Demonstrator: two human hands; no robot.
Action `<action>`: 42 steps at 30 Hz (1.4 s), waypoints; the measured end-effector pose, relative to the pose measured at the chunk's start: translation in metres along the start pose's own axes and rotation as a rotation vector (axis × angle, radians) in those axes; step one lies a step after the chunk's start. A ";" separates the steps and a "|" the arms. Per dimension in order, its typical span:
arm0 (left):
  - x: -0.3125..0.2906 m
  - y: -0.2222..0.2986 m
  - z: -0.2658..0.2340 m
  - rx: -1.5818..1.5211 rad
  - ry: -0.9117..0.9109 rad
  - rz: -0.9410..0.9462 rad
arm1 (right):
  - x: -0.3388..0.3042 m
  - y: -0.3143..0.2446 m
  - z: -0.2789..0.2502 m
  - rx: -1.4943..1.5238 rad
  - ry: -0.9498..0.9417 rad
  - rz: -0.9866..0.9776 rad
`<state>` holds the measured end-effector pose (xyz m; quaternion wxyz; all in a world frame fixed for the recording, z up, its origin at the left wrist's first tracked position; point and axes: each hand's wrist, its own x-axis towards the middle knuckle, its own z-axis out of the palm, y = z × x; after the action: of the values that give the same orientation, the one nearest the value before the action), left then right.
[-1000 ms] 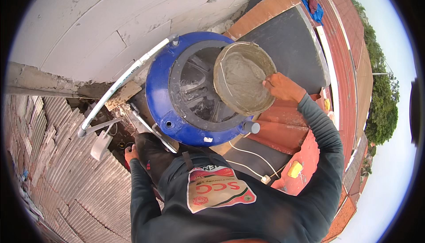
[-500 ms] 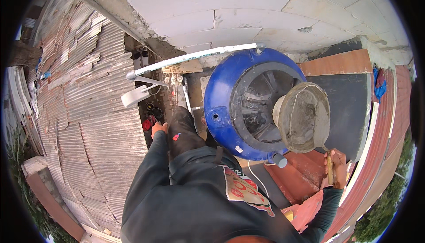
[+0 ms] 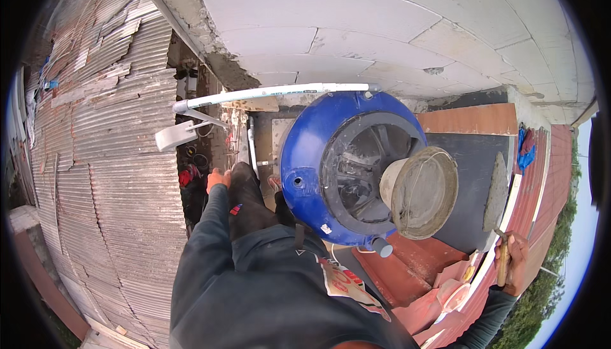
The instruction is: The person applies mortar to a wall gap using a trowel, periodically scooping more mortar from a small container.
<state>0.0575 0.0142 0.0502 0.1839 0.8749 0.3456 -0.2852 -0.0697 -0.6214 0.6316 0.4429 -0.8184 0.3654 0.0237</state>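
Note:
My right hand (image 3: pixel 513 265) is closed around the wooden handle of a trowel (image 3: pixel 502 260), held out at the right. The long trowel blade (image 3: pixel 496 190) points away from me, coated with grey mortar. Left of the blade, a bucket (image 3: pixel 387 183) leans tilted on the dark lid (image 3: pixel 356 164) of a blue water tank (image 3: pixel 305 132). Wet mortar (image 3: pixel 425 193) shows inside it, and its thin wire handle lies across the opening. My left hand (image 3: pixel 218 179) is beside my knee, its fingertips mostly hidden; I see nothing in it.
A white pipe (image 3: pixel 273 93) crosses behind the tank, below a pale block wall (image 3: pixel 350 37). Corrugated roofing (image 3: pixel 121 202) spreads out on the left, past a gap with clutter below. Reddish sheets (image 3: pixel 407 266) lie near me, and a dark panel (image 3: pixel 468 164) lies right of the tank.
The trowel came away from the bucket's rim toward the right, and its mortar-coated blade now shows outside the bucket. The view has shifted slightly. My left hand stays by my knee.

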 end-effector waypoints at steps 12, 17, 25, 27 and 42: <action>-0.046 -0.142 0.042 -0.260 0.071 -0.278 | 0.147 -0.141 0.186 -0.146 -0.529 -0.280; -0.099 -0.222 0.061 -0.335 0.115 -0.460 | 0.220 -0.177 0.334 -0.290 -0.855 -0.528; -0.197 -0.268 0.098 -0.364 0.098 -0.700 | 0.255 -0.202 0.519 -0.483 -1.088 -0.739; -0.216 -0.273 0.109 -0.404 0.100 -0.748 | 0.254 -0.204 0.547 -0.489 -1.154 -0.736; -0.240 -0.264 0.146 -0.505 0.169 -0.836 | 0.263 -0.268 0.592 -0.105 -1.401 -0.080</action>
<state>-0.3275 0.0015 0.0545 0.2314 0.6094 0.7390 -0.1701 0.4577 -0.2423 0.3667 0.5346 -0.6435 -0.0378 0.5465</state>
